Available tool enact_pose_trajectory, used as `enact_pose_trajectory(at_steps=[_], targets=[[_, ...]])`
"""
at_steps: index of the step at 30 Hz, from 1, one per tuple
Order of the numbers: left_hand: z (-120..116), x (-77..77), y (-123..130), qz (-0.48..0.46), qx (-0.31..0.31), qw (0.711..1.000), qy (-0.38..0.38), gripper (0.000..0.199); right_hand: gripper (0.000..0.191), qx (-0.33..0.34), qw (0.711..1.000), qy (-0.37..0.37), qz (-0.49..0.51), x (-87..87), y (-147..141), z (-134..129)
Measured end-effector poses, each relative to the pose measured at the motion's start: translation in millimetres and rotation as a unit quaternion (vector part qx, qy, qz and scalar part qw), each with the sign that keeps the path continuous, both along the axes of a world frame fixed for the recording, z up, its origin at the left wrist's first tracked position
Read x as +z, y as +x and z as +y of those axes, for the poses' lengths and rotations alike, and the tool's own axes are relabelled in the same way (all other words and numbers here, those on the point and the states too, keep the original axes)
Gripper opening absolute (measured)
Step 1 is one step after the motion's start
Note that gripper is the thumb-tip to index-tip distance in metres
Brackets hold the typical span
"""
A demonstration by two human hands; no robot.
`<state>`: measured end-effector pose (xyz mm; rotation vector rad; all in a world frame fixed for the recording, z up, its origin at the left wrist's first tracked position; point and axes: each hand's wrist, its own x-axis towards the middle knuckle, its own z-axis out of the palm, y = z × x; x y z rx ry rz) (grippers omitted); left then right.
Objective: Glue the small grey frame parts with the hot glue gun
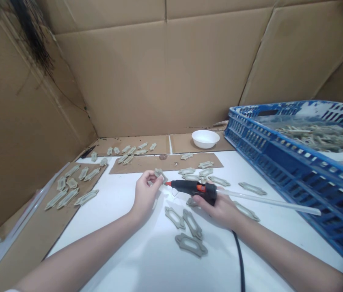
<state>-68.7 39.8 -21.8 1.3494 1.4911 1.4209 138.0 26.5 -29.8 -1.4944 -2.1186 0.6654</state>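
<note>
Pinched a small frame-shaped piece [160,175] of pale grey-beige material between the curled, closed fingers [150,177] of the left hand [144,194]. Gripped a black glue gun [189,187] with an orange tip in the right hand [220,209], the fingers [203,199] wrapped closed around its handle. Tip aimed left, just beside the held piece, with no contact visible. Out of the back of the gun, a long clear glue stick [268,201], reaching right over the table. Below the right hand, a black cord [240,255], running down off the bottom of the view.

Both hands above a white table [147,259]. Near the wrists, three more frame-shaped pieces [191,244], lying flat and close together. Further similar pieces in a loose scatter around the gun, some on the table and some on a brown cardboard sheet [165,163] just ahead of the hands. More in rows on a cardboard sheet [52,221] to the left and on another [156,144] at the back.

At the back, a white bowl [205,138] on cardboard. To the right, a blue plastic crate [281,162] with slotted sides, heaped with many similar pieces [320,138]. Around the whole table, tall cardboard walls [159,73].
</note>
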Motion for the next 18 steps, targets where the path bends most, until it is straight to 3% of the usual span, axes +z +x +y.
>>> enact_pose_trajectory(at_steps=[18], targets=[[-3.7, 3.0, 0.8, 0.018, -0.001, 1.000, 0.015, 0.014, 0.040, 0.005, 0.999, 0.043, 0.016, 2.0, -2.1, 1.3]])
